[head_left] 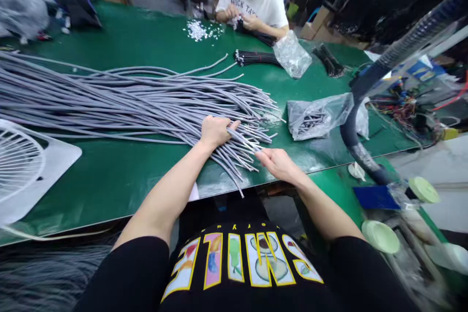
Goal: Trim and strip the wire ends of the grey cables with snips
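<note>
A thick spread of long grey cables [146,95] lies across the green table, its stripped, pale ends fanned out toward the right. My left hand [216,131] is closed around a grey cable among the others, a little back from the ends. At the tip of a cable, my right hand [276,162] pinches the whitish end between thumb and fingers. What exactly sits between those fingertips is too small to make out. Several cable ends hang close to the table's front edge below my hands.
A clear bag [314,117] with small grey pieces lies right of the cable ends. A flexible dark duct [360,107] rises at the right. At the left stands a white fan [54,156]. Across the table [127,34], a person handles black cables near white bits [199,30].
</note>
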A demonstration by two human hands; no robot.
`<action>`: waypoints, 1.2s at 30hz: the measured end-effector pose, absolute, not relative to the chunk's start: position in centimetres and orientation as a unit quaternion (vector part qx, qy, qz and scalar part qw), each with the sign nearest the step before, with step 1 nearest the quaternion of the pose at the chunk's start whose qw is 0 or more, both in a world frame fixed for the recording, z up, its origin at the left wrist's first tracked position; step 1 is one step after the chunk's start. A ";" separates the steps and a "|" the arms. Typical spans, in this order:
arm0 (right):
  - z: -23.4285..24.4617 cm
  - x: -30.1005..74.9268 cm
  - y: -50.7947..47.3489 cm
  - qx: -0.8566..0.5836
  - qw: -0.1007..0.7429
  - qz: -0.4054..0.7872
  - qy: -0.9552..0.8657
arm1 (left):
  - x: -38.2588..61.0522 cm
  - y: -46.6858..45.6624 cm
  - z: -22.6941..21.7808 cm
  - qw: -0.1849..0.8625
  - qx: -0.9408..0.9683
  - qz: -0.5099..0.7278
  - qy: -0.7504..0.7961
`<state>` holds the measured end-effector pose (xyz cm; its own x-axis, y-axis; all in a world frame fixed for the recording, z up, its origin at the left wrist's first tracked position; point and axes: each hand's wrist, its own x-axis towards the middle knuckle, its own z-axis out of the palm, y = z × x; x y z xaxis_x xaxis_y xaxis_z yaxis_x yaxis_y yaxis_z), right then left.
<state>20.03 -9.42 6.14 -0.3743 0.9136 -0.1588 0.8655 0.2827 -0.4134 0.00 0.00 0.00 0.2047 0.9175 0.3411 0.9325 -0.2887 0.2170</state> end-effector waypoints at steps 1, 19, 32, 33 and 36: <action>5.7 19.5 -10.2 -0.550 0.057 0.214 -0.806 | 0.0 0.1 0.1 0.013 -0.778 -0.196 -0.597; 6.2 23.1 -18.6 -0.563 0.167 0.304 -0.750 | 0.0 0.8 0.7 -0.046 -0.757 -0.143 -0.636; 9.0 31.0 -5.4 -0.707 0.234 -0.042 -0.666 | -0.9 -0.3 1.1 -0.061 -0.774 -0.145 -0.614; 8.1 29.9 -5.8 -0.676 0.221 -0.006 -0.703 | -0.9 -0.2 1.0 -0.067 -0.772 -0.151 -0.614; 5.4 26.5 -6.0 -0.589 0.148 0.081 -0.790 | -1.1 -0.1 1.1 -0.095 -0.770 -0.159 -0.610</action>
<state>26.47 -5.96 5.42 -0.2626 0.9549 0.1383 0.9071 0.2932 -0.3019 -1.10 -0.12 1.12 0.2041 0.9703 0.1297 0.9101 -0.2369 0.3400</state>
